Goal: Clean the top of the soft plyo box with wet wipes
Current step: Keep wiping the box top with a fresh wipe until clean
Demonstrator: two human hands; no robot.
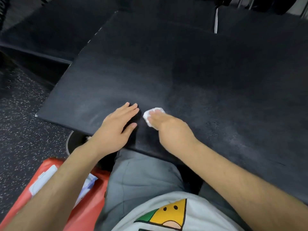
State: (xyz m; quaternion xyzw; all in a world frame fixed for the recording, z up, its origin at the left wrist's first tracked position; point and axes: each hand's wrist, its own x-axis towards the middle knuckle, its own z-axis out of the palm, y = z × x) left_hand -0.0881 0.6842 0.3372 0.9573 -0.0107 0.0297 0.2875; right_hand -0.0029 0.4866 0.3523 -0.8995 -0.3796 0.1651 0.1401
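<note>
- My left hand [119, 124] lies flat, fingers straight, on the plyo box [200, 72] top.
- My right hand [168, 126] grips a bunched wet wipe [154, 115] against it, just beside the left.

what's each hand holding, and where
Right hand grips the bunched wet wipe from above, fingers over its top. Left hand holds nothing, flat on the plyo box.

My shirt [200, 204]: pale grey, with a yellow face print [174, 210].
My legwear [141, 177]: grey.
My left hand [116, 128], right hand [168, 126]: bare.
</note>
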